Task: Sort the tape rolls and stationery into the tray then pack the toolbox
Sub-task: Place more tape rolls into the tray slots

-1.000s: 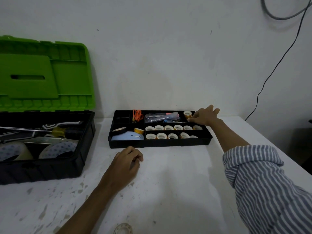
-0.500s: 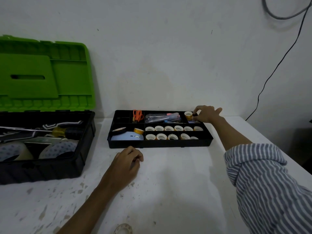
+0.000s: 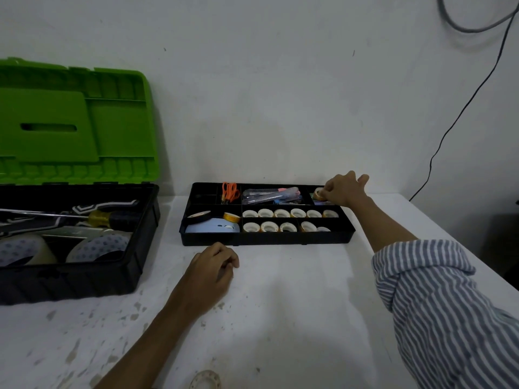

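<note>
- My right hand [image 3: 344, 192] reaches over the black plastic divided tray [image 3: 266, 242], its grip pinching a small amber tape roll [image 3: 318, 194] at the far right compartment.
- My left hand [image 3: 210, 269] rests on the white worktop [image 3: 295, 304] just before the tray, grip loosely curled, empty.
- Small white-cored tape rolls [image 3: 281, 213] fill the near compartments, with orange-handled scissors [image 3: 230, 190] behind.
- An open black toolbox with green lid [image 3: 84, 279] stands left.
- A clear tape roll [image 3: 205, 380] lies at the worktop's near edge.
</note>
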Demonstrator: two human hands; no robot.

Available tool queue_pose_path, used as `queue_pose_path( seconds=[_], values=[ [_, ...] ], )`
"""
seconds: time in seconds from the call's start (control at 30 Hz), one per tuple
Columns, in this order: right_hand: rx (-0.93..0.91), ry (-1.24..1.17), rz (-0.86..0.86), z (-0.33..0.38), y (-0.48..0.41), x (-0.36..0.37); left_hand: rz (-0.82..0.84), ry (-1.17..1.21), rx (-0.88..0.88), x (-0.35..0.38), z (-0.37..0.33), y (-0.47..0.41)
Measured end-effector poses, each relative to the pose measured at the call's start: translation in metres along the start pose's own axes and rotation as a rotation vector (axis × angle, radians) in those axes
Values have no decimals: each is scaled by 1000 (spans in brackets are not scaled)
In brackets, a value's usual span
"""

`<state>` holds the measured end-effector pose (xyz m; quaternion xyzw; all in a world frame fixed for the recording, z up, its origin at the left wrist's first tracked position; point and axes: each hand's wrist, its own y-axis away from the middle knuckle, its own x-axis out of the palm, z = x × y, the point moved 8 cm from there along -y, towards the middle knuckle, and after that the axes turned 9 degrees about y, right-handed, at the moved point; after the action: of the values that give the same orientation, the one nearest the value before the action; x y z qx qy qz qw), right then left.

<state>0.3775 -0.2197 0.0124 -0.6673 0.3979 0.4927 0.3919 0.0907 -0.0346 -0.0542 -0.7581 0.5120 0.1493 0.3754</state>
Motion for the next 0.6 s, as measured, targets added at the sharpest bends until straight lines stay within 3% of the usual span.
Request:
queue_pose_path(
  seconds=[0.37, 0.6],
  values=[
    [-13, -52, 153, 5, 3, 10, -8, -4, 2, -2, -5, 1],
    [14, -168, 124, 17, 2, 14, -3, -7, 19, -1, -4, 1]
  ],
)
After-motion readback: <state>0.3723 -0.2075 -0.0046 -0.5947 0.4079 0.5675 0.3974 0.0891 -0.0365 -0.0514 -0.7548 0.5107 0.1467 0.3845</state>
